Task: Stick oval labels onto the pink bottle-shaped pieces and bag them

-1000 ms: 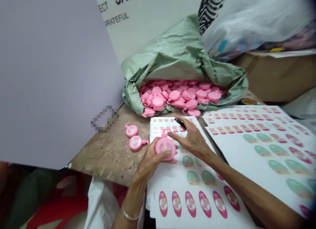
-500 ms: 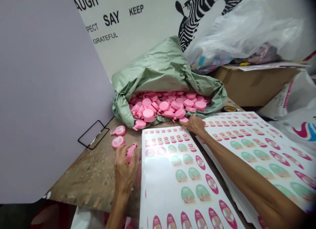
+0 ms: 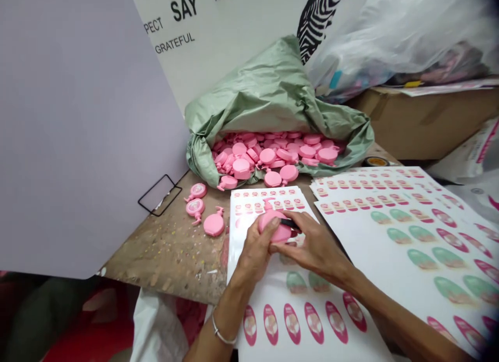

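Observation:
My left hand [image 3: 255, 247] is shut around a round pink plastic cap [image 3: 273, 225], holding it just above a printed sticker sheet [image 3: 268, 202]. My right hand [image 3: 315, 246] is against the cap's edge and pinches a small black item [image 3: 290, 223], partly hidden by the fingers. Several more pink caps [image 3: 273, 154] lie heaped in the mouth of a crumpled green bag [image 3: 273, 91]. To the left of the sheet, three loose caps [image 3: 214, 224] rest on the table. A second stack of sticker sheets [image 3: 409, 237] lies to the right, under my right forearm.
A large lilac board [image 3: 78, 128] stands at the left, with a black wire frame [image 3: 159, 194] at its lower edge. Behind are a worn wooden table [image 3: 163, 253], a tape roll [image 3: 376, 161], a cardboard box [image 3: 424, 123], a plastic bag [image 3: 401, 39] and a lettered wall [image 3: 218, 34].
A third cap now lies with the two loose ones on the table. My right hand has moved back from the bag's mouth, and both hands have come together over the sheet around a cap.

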Motion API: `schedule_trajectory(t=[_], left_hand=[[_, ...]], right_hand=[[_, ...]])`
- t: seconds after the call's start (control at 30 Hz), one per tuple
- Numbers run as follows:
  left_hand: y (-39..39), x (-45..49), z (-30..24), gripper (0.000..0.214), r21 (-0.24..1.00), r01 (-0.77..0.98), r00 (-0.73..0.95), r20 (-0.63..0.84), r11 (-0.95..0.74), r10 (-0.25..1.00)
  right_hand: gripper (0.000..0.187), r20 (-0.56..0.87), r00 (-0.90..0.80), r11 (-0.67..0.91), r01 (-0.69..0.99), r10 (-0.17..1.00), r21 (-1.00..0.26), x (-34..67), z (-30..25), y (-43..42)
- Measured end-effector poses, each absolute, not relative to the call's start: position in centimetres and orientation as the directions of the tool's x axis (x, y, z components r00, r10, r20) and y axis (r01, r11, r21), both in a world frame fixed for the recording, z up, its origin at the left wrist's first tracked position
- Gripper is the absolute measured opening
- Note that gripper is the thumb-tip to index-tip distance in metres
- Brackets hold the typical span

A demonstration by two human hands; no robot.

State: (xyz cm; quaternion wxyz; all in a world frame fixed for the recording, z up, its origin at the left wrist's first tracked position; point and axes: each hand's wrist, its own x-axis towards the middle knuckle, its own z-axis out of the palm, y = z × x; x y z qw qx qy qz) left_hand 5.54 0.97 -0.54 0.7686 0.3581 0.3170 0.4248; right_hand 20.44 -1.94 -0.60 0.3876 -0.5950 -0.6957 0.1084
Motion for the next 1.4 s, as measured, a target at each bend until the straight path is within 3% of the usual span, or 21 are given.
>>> schedule_trajectory(t=[0.07,0.13,0.2,0.33,0.5,0.77,1.4], left_hand=[[1.5,4.6,-0.5,0.043,0.824,-0.440,0.336,-0.216,0.356,0.917],[2.5,3.5,-0.8,0.043,0.837,-0.442,0.243,-0.234,0.322,0.941],[3.4,2.8,-1.6,0.042,0.840,-0.439,0.218,-0.246,0.320,0.944],[4.7,3.1,-3.2,0.040,0.818,-0.449,0.225,-0.285,0.359,0.932],[6.3,3.5,-4.3,0.035,0.821,-0.512,0.126,-0.216,0.250,0.968],[8.0,3.4,-6.2,0.033,0.830,-0.510,0.177,-0.156,0.226,0.972],[8.0,3.3,-6.7,0.037,0.846,-0.482,0.184,-0.157,0.229,0.970]], right_hand=[[0.047,0.311,0.060,0.192,0.673,0.949,-0.714,21.6,-0.8,-1.1],[0.034,0.257,0.154,0.090,0.671,0.954,-0.736,23.2,-1.5,0.0],[0.026,0.253,0.165,0.051,0.737,0.953,-0.674,24.4,-2.7,0.9],[0.016,0.285,0.029,0.127,0.848,0.958,-0.515,24.0,-4.9,1.5],[0.013,0.305,-0.043,0.184,0.873,0.951,-0.453,22.1,-5.5,2.5],[0.014,0.356,-0.069,0.205,0.909,0.932,-0.362,20.0,-6.8,4.1],[0.013,0.341,-0.061,0.191,0.912,0.938,-0.363,19.7,-7.1,4.1]])
